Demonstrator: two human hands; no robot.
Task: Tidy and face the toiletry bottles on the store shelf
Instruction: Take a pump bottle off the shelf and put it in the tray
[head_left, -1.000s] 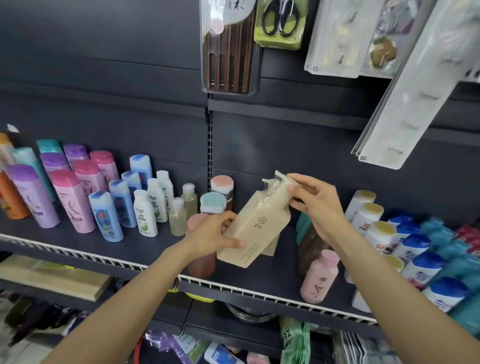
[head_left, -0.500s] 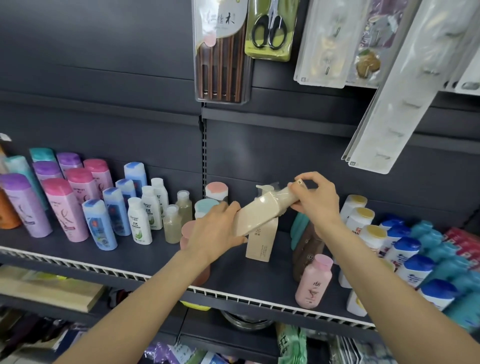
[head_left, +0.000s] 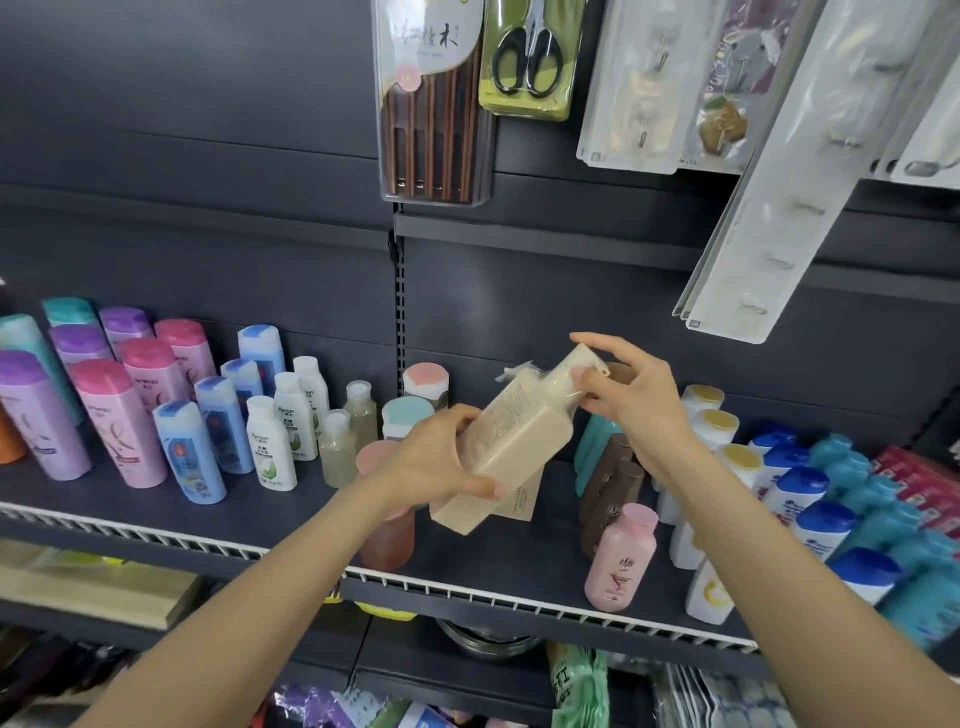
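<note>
Aloft, beige pump bottle (head_left: 511, 441), left fingers (head_left: 470, 488) round base, right fingers (head_left: 589, 374) pinching pump

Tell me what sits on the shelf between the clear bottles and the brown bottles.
Head view: pink- and teal-capped bottles, another beige bottle, and bare shelf. The held beige bottle hangs above.

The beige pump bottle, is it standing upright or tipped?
Tipped: the beige pump bottle is held off the shelf, its pump pointing up-right.

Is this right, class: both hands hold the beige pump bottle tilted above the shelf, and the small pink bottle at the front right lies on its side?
Not quite. In the head view the small pink bottle stands upright. The rest holds: the left hand and right hand hold the beige pump bottle tilted above the shelf.
</note>
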